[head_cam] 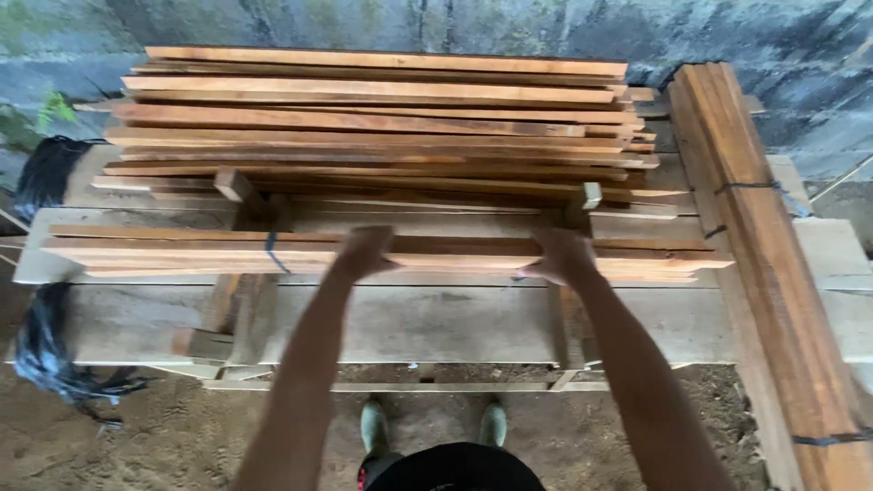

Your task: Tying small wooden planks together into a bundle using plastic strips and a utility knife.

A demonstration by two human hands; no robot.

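A bundle of long reddish-brown wooden slats (164, 252), bound with a dark strap near its left end, lies across a rough plank workbench (436, 323). My left hand (362, 252) grips the bundle's front edge left of centre. My right hand (561, 255) grips the same bundle about an arm's width to the right. Both arms reach forward over the bench. Behind the bundle rises a taller stack of similar slats (373, 118).
A strapped bundle of thicker boards (768, 245) runs diagonally along the right side, from far to near. Black plastic hangs at the bench's left end (45, 350). A dirt floor and my two boots (432, 425) show below. A grey wall stands behind.
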